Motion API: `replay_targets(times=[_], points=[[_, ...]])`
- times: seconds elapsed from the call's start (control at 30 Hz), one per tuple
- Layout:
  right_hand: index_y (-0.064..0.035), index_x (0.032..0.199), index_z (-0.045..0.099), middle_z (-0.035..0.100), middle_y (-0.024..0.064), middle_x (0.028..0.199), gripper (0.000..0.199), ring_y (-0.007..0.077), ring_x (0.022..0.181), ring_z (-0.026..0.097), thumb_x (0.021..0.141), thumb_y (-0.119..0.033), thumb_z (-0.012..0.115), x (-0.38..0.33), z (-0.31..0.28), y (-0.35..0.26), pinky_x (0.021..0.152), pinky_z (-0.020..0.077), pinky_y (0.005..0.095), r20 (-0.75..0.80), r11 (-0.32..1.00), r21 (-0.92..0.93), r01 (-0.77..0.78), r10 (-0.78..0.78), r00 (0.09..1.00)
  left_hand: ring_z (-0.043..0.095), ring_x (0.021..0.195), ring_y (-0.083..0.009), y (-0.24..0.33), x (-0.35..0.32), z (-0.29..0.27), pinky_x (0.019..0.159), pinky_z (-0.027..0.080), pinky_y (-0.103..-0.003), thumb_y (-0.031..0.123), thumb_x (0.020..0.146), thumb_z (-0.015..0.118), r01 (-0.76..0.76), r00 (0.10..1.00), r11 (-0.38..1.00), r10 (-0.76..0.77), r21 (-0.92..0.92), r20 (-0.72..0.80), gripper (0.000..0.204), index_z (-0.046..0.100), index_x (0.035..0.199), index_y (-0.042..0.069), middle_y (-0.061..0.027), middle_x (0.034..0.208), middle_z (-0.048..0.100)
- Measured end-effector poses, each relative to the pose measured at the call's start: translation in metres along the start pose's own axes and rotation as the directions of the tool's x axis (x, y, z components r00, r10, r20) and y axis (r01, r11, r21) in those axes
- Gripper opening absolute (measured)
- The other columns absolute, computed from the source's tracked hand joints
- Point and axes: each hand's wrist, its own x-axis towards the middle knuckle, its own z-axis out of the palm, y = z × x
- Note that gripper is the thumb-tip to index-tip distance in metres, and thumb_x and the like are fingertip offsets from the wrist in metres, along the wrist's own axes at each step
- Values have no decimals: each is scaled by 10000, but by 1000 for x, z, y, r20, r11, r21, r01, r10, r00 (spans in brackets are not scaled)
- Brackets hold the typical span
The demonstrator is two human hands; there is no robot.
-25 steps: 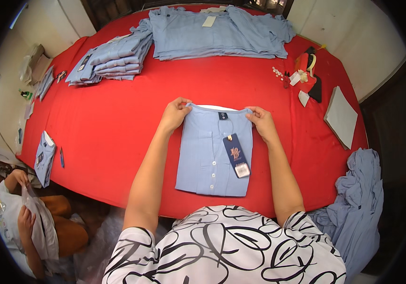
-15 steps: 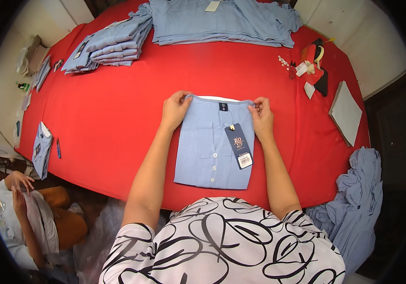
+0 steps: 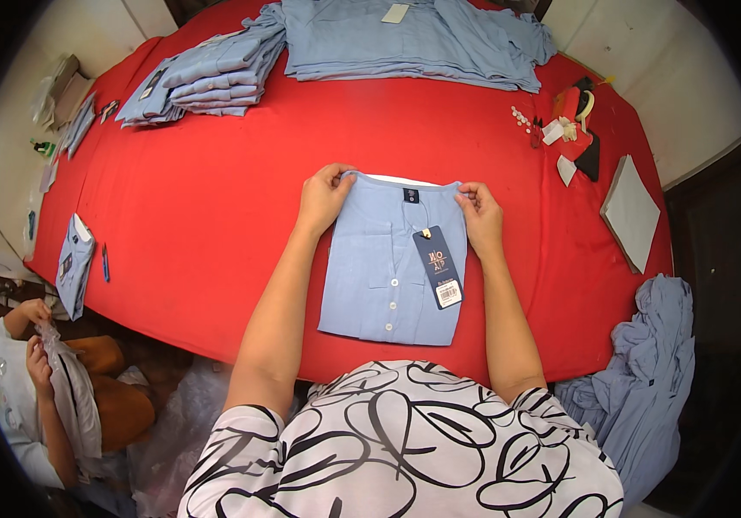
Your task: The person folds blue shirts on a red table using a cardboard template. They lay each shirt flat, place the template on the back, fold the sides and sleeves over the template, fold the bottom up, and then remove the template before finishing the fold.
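A folded light-blue shirt [image 3: 362, 259] lies on the red-covered table [image 3: 215, 207] in front of me, its white buttons facing up. My left hand [image 3: 327, 198] pinches its far left corner. At the far right corner, my right hand [image 3: 481, 214] grips the fabric between thumb and fingers. A navy hang tag [image 3: 435, 259] with a white sticker hangs by a string over the shirt's right half. Between the two hands, a white edge shows behind the neckline, above a small dark neck label [image 3: 411, 196].
Folded shirts [image 3: 215, 82] and a broad shirt pile [image 3: 405, 43] lie along the far edge. At right are tape [image 3: 587, 105], small buttons and a white pad [image 3: 631, 211]. Loose blue garments [image 3: 642, 363] hang at lower right. At lower left sits another person [image 3: 51, 380] handling clear plastic.
My hands keep their grip on the shirt's corners, almost unmoved. The view has shifted slightly. The other person's hands have moved and now hold up clear plastic.
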Motion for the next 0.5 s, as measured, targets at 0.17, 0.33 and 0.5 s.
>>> replay_targets(times=[0.17, 0.33, 0.5], points=[[-20, 1037, 653, 689, 71, 896, 178, 148, 790, 637, 882, -105, 672, -1, 0, -2, 725, 517, 287, 1, 1000, 25, -7, 7, 1000, 543, 671, -128, -3, 0, -1, 658, 484, -283, 140, 897, 672, -3, 1000, 999, 3, 35, -2, 199, 712, 1048, 17, -51, 745, 614], [-21, 1033, 656, 684, 66, 880, 177, 142, 773, 632, 878, -103, 675, -2, 0, -5, 712, 515, 281, 0, 1000, 18, -3, 3, 1000, 544, 671, -128, -4, 0, 0, 660, 486, -284, 144, 898, 671, 11, 1000, 1000, -10, 21, -11, 200, 712, 1049, 20, -54, 741, 614], [-20, 1028, 658, 681, 55, 871, 171, 126, 770, 625, 882, -106, 676, -1, -1, -5, 706, 511, 271, -10, 999, 36, -9, 9, 1000, 548, 678, -117, 1, -1, 0, 660, 482, -273, 145, 902, 666, -5, 1000, 1000, 5, 26, -10, 202, 709, 1051, 16, -43, 745, 616]])
